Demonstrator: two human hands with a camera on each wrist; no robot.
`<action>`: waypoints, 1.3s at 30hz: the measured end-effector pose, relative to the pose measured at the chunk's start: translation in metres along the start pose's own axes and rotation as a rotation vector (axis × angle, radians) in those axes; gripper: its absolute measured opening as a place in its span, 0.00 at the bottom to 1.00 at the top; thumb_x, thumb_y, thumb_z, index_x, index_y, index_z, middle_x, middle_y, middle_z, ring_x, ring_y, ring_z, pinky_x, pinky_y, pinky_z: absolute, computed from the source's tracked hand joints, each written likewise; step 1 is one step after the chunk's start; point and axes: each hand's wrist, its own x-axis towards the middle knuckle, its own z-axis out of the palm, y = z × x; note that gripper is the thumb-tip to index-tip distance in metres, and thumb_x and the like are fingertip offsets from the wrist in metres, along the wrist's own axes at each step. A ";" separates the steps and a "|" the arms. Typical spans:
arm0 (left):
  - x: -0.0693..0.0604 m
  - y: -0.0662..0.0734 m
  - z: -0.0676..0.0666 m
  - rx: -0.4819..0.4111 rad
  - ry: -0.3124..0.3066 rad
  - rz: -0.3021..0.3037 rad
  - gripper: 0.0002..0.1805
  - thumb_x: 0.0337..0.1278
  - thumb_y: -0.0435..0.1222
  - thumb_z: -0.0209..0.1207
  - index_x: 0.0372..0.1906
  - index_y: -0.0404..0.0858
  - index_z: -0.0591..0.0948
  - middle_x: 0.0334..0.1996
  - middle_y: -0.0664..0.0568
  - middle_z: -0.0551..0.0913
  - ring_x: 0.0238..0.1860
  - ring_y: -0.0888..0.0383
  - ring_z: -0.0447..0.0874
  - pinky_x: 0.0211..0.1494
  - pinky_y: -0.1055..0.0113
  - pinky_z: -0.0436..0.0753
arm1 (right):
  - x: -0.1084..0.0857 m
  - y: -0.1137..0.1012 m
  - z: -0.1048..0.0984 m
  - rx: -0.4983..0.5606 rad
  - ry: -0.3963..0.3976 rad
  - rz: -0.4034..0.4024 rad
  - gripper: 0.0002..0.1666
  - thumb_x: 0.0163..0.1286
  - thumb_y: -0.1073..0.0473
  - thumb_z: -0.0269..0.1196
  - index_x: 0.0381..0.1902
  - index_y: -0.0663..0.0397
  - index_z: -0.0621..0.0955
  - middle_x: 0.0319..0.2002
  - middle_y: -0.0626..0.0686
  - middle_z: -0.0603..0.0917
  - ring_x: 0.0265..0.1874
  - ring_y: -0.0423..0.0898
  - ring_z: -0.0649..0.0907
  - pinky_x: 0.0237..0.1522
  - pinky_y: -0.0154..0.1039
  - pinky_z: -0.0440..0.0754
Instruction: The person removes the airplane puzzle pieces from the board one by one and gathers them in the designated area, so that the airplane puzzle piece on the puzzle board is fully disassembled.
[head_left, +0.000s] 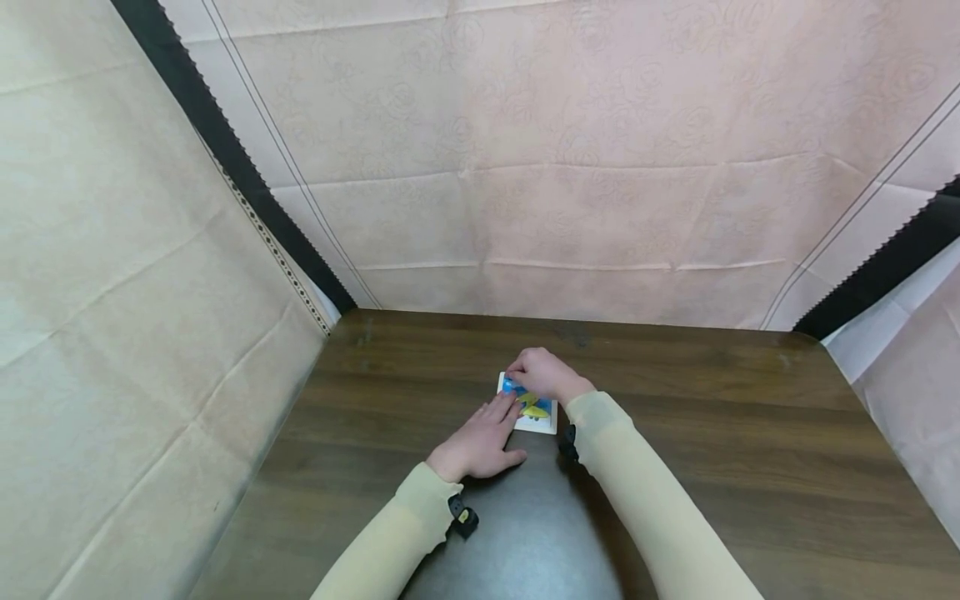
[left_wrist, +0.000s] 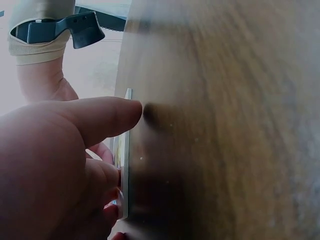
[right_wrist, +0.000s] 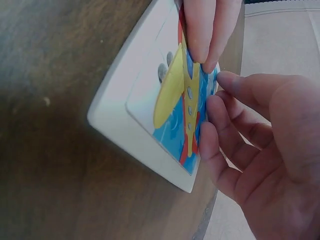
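One straight-fingered left hand (head_left: 482, 437) rests across the pictured board (head_left: 537, 424) from 8 o'clock, apparently to steady it toward the 12 o'clock side of the counter (head_left: 697, 408), while the right hand (head_left: 549, 374) curls at its 11 o'clock edge, grip unclear.

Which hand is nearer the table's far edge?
Right hand, at the far side of the board, short of the table's far edge. The left hand is farther off, at the board's left side.
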 end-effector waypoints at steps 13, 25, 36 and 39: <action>0.002 -0.002 0.000 0.011 -0.013 -0.012 0.46 0.79 0.56 0.56 0.86 0.34 0.54 0.87 0.42 0.46 0.87 0.46 0.41 0.84 0.49 0.53 | -0.002 -0.007 -0.001 0.004 -0.023 0.030 0.16 0.83 0.57 0.62 0.59 0.55 0.90 0.55 0.54 0.86 0.54 0.50 0.85 0.62 0.49 0.83; 0.002 -0.001 0.008 0.039 0.007 -0.012 0.45 0.79 0.56 0.56 0.86 0.35 0.57 0.87 0.43 0.49 0.87 0.48 0.42 0.84 0.49 0.55 | 0.002 0.002 0.008 0.112 0.019 0.125 0.16 0.85 0.57 0.59 0.59 0.54 0.89 0.57 0.55 0.88 0.52 0.49 0.86 0.64 0.53 0.82; 0.003 -0.003 0.007 0.036 0.008 -0.021 0.46 0.79 0.57 0.56 0.86 0.37 0.56 0.87 0.45 0.47 0.87 0.49 0.42 0.84 0.49 0.54 | 0.006 0.001 0.009 0.125 0.039 0.140 0.17 0.86 0.55 0.57 0.57 0.53 0.89 0.55 0.54 0.88 0.52 0.49 0.86 0.65 0.54 0.81; 0.004 -0.003 0.006 0.035 0.006 -0.028 0.45 0.79 0.57 0.55 0.87 0.38 0.56 0.87 0.46 0.48 0.87 0.50 0.42 0.84 0.49 0.54 | 0.007 0.001 0.008 0.129 0.046 0.153 0.16 0.86 0.55 0.57 0.56 0.52 0.89 0.55 0.54 0.88 0.51 0.50 0.85 0.65 0.54 0.81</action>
